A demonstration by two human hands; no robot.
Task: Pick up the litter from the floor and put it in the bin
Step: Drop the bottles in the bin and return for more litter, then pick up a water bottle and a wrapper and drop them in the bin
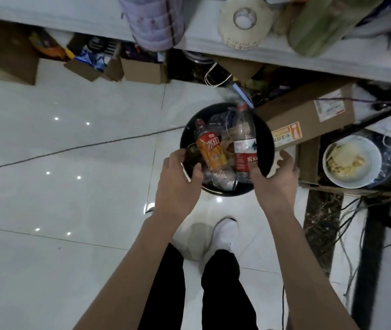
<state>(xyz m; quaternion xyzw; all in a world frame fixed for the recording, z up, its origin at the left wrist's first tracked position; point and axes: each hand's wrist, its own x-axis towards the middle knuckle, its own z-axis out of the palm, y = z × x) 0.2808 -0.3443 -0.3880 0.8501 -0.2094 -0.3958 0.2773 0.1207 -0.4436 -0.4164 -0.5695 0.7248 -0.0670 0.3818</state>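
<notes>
**Head view, looking down.** A round black bin [267, 148] is being shown standing on the white tiled floor [70, 186], just beside a cardboard box [308, 115] and below a cluttered shelf [201, 41].

Litter is being held inside the bin:
- An orange-labelled bottle [211, 151] is lying tilted at the left.
- A red-labelled water bottle [245, 144] is standing nearly upright at the right, with its red cap at the far rim.
- Crumpled clear plastic [223, 179] is lying beneath both bottles.

The left hand [178, 179] is being held over the near left rim. Its fingers and thumb are curved round a dark brownish item [193, 151]. Whether that item is actually being gripped cannot be told.

The right hand [273, 182] is being held over the near right rim with its fingers spread and relaxed, and nothing is being held in it. Its thumb is lying just beside the base of the water bottle.

A white bowl [356, 182] of pale scraps is sitting to the right of the box. A white shoe [225, 234] is being seen on the floor near the bin.
</notes>
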